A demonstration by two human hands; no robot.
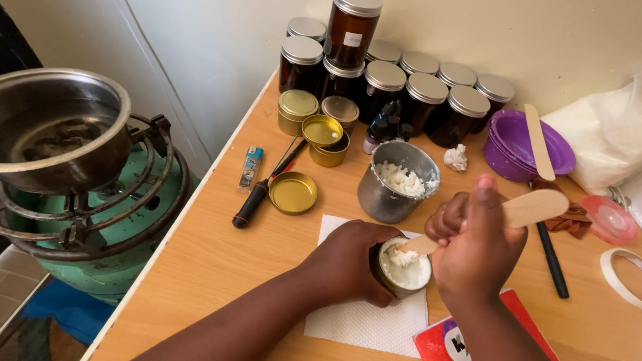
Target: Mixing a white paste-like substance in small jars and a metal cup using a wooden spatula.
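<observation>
Now my left hand (346,263) grips the small, light tin (402,269) around its smooth side; my right hand (475,243) clasps the stiff wooden stick (530,208), pressing soft white wax (405,264).

At lower centre of the frame, a small round tin (402,267) of white cream is gripped by the left hand (346,263) on a white paper napkin (362,321). A wooden spatula (508,214), clasped in the right hand (475,246), is dipped into the cream. A metal cup (395,182) of white wax flakes is seen just above.

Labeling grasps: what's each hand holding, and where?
Left hand wraps the side of the small tin; right hand grips the wooden spatula mid-handle.
</observation>
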